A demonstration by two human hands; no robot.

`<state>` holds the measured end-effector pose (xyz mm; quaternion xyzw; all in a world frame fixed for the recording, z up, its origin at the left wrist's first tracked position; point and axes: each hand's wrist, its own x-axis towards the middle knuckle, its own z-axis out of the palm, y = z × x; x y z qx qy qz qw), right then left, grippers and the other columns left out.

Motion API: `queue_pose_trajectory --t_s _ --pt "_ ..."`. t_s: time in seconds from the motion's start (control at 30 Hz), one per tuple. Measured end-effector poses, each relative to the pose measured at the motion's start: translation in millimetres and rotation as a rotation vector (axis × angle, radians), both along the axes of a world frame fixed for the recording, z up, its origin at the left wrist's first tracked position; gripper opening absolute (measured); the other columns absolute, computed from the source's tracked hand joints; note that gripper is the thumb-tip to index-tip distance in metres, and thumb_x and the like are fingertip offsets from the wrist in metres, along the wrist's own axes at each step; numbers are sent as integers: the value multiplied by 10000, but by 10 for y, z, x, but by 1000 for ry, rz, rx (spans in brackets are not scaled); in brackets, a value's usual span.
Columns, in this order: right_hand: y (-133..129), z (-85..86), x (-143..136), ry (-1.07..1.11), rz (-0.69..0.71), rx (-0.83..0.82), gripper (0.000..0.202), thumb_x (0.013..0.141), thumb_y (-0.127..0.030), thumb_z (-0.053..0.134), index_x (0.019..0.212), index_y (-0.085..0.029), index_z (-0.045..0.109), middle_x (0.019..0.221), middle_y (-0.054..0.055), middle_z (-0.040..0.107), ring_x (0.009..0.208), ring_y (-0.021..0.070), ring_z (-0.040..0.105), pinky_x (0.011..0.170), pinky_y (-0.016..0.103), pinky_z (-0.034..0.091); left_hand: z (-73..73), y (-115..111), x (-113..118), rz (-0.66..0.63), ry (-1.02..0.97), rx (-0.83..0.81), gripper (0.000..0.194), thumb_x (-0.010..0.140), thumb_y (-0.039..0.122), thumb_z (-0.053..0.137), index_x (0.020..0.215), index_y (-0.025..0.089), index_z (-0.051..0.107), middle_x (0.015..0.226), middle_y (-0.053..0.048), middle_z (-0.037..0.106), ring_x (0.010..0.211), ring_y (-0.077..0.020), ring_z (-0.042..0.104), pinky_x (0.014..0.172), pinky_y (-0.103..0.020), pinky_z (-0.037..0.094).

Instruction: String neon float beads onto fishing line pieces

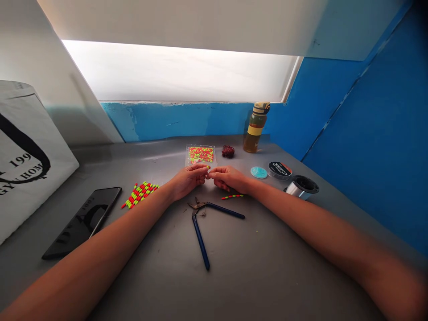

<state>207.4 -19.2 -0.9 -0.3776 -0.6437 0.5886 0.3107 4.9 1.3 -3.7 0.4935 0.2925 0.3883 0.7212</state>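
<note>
My left hand (189, 182) pinches a small yellow-green bead (208, 167) between thumb and fingertips. Close beside it, my right hand (230, 178) has its thumb and forefinger pressed together; whatever they hold is too fine to make out. Below the right hand lies a short row of red and yellow-green oval beads (233, 196). More such beads, in neat rows, form a patch (142, 194) left of my left forearm. A clear bag of mixed beads (201, 155) lies just beyond my hands. Spring-handled pliers (199, 206) with dark blue grips rest spread apart nearer to me.
A black phone (83, 223) lies at left, near a large white bag (26, 156). Toward the back stand a dark red bundle of cord (228, 151) and a bottle (256, 129). On the right are a turquoise disc (258, 172), a black-labelled round case (280, 169) and a line spool (301, 187).
</note>
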Motion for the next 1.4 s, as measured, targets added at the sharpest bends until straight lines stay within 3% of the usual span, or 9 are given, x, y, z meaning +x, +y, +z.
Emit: queue_pose_trajectory --t_s 0.37,1.13,1.4 --pt "13 -6 -4 -62 -2 7 126 768 -289 597 709 -178 607 567 -31 521 456 86 415 408 216 332 -38 16 5 7 39 -9 213 730 262 820 881 144 725 834 -28 632 728 -102 563 672 -232 425" --pt "-3 12 -13 -104 6 15 124 779 -281 595 713 -177 596 579 -25 531 468 83 426 420 208 345 -18 27 -15 30 -31 -82 201 804 244 771 952 152 671 971 -61 692 701 -81 590 690 -228 481" --pt "17 -7 0 10 -3 -33 156 812 -324 622 772 -176 593 564 -32 523 447 84 412 401 213 332 -12 44 -43 92 -114 -110 243 797 259 777 989 184 650 1005 -37 694 746 -107 625 742 -259 518"
